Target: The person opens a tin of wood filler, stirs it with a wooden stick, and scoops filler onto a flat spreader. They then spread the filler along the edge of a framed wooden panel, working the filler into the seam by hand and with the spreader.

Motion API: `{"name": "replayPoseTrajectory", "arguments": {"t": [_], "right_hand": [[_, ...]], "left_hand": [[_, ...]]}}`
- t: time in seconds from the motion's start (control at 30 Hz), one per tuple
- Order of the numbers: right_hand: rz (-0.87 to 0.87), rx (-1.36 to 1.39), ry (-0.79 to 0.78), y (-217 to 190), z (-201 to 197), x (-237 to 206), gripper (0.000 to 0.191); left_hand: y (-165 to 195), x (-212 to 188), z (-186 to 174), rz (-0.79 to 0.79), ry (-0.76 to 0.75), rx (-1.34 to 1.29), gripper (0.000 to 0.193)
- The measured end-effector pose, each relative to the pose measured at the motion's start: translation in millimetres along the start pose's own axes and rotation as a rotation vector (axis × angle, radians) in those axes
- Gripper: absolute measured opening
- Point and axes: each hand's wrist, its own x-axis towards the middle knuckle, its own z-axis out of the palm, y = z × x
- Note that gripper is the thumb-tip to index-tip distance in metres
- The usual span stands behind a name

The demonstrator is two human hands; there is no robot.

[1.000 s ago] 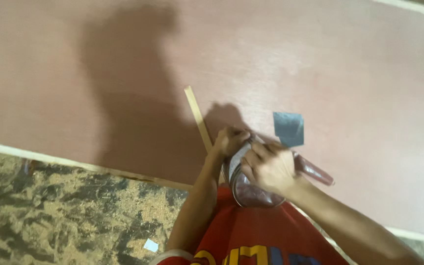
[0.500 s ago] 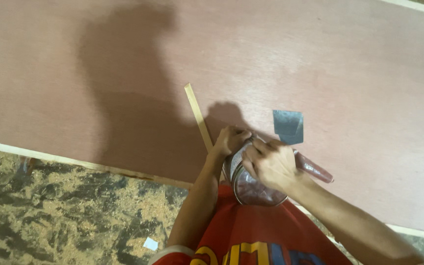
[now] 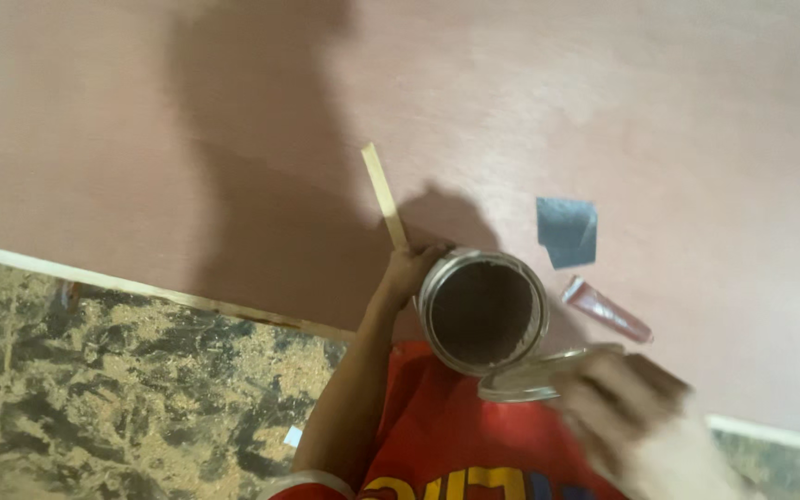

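Over the big pink board [image 3: 659, 111], the left hand [image 3: 406, 270] wraps its fingers round one jar [image 3: 483, 312], mouth facing up. The blurry right hand [image 3: 636, 407] pinches one lid [image 3: 543, 372], tipped sideways. One wooden stick [image 3: 383, 194] points away.

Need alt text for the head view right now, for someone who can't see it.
Left hand holds an open jar of dark brown stuff over a reddish board, while the blurred right hand holds its clear lid just off the rim. A wooden stick, grey square and small tube lie on the board.
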Motion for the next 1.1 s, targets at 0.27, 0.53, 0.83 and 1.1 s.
{"name": "replayPoseTrajectory", "arguments": {"t": [0.27,0.53,0.83,1.1], "right_hand": [[0.353,-0.113,0.384,73,22,-104,0.01],[0.503,-0.082,0.483,158,27,-168,0.008],[0.585,-0.061,0.383,177,83,-138,0.005],[0.77,0.218,0.243,137,129,-148,0.024]], "left_hand": [[-4,1,43,0.019,0.166,-0.086,0.036],[-27,-26,67,0.0,0.3,-0.077,0.038],[-60,-70,70,0.128,0.187,-0.126,0.04],[-73,-86,62,0.515,-0.007,0.115,0.131]]}}
